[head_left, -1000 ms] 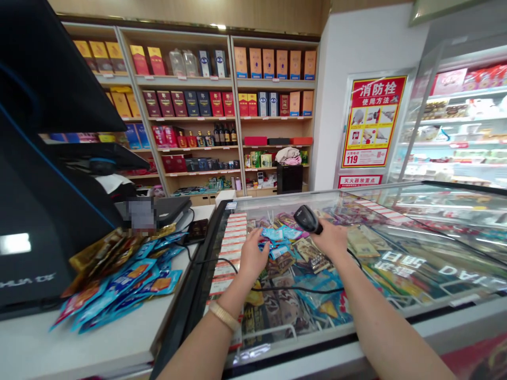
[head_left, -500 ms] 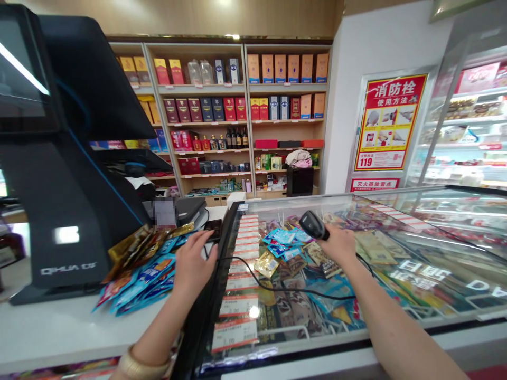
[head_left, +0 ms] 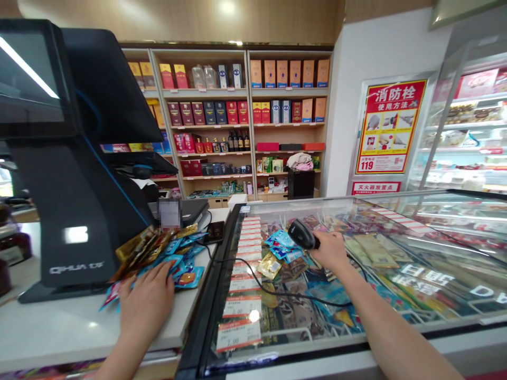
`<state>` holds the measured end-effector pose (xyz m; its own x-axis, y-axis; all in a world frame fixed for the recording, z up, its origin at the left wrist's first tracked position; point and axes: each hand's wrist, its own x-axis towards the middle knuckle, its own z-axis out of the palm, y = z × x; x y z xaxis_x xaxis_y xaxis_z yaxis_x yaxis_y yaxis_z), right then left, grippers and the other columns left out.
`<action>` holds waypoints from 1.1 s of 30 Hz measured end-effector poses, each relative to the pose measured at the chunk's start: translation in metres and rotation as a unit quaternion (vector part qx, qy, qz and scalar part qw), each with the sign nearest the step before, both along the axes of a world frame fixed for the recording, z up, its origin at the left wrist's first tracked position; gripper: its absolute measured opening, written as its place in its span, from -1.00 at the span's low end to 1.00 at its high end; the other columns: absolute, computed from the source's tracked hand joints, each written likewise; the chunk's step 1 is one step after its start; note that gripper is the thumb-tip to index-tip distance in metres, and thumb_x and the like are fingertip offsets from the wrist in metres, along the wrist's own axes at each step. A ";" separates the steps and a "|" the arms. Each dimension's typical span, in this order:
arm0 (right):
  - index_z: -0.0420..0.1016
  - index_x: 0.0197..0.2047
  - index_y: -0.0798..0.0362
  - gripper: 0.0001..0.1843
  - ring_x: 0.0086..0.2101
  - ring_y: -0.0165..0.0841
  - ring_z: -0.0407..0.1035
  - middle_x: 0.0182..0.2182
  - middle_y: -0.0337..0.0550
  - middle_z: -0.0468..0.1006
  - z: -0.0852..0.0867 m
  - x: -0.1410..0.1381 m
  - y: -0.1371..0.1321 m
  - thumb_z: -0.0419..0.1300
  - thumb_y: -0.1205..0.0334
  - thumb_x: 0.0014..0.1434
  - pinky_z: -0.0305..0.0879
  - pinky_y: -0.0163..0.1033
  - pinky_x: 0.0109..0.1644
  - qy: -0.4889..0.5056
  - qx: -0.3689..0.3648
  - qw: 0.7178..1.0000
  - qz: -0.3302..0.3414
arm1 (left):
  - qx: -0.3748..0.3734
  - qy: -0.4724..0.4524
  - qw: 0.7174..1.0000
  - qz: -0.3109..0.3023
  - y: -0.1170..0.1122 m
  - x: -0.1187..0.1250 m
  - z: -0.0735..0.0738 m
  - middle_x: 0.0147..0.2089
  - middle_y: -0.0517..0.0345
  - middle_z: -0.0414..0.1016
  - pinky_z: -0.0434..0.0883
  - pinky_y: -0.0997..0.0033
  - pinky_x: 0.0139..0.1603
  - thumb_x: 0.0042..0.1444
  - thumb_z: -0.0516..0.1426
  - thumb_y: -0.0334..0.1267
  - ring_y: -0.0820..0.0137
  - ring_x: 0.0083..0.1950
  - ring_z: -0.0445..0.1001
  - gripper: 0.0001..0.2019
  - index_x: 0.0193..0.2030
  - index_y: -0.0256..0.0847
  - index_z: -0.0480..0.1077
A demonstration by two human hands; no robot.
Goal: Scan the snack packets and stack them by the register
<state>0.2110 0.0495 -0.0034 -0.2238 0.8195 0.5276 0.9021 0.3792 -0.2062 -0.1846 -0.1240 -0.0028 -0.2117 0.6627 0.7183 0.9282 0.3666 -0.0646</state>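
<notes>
My left hand (head_left: 147, 295) lies over the near part of a heap of blue snack packets (head_left: 190, 277) on the white counter, palm down with its fingers stretched forward. Gold-brown packets (head_left: 137, 248) lean against the monitor stand behind it. In my right hand (head_left: 331, 250) is a black handheld barcode scanner (head_left: 301, 235), gripped by the handle with its head pointing left. Under the scanner head, a small pile of blue packets (head_left: 282, 244) and a gold packet (head_left: 270, 265) rest on the freezer's glass top.
A black checkout monitor (head_left: 111, 89) stands on the counter (head_left: 79, 330) at left. The scanner's cable (head_left: 277, 293) loops across the freezer glass. A dark phone-like device (head_left: 215, 231) lies by the counter edge. Shelves of boxes and bottles (head_left: 209, 113) line the back wall.
My left hand has moved left and toward me, from the counter's edge onto the packet heap, and some packets have shifted right. The scanner in my right hand has moved slightly left.
</notes>
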 end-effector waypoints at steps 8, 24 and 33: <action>0.54 -0.22 -0.04 -0.79 -0.21 -0.24 0.45 -0.26 -0.14 0.65 0.000 -0.001 0.000 0.18 0.19 0.04 -0.02 -0.18 -0.09 0.010 0.006 1.000 0.020 | 0.065 -0.082 0.985 -0.134 0.002 -0.015 -0.005 -0.16 -0.02 0.63 0.35 0.05 0.04 0.10 0.00 -0.19 0.11 -0.16 0.57 -0.70 -0.18 -0.12 0.53; 0.53 -0.21 -0.06 -0.76 -0.22 -0.28 0.45 -0.27 -0.22 0.64 -0.001 -0.006 -0.001 0.24 0.15 -0.01 0.00 -0.19 -0.09 0.007 0.013 0.994 0.107 | 0.075 -0.544 0.805 -0.224 0.116 0.111 0.004 -0.33 0.16 0.51 0.44 0.41 -0.37 -0.20 0.16 -0.35 0.37 -0.40 0.48 -0.56 -0.07 -0.22 0.37; 0.54 -0.23 -0.03 -0.77 -0.23 -0.28 0.45 -0.30 -0.19 0.64 0.001 -0.014 -0.009 0.26 0.16 -0.02 -0.04 -0.15 -0.06 -0.005 0.028 0.978 0.207 | 0.076 -0.524 0.794 -0.299 0.114 0.115 -0.007 -0.25 0.10 0.59 0.48 0.28 -0.09 -0.19 0.20 -0.19 0.27 -0.20 0.57 -0.65 -0.19 -0.16 0.33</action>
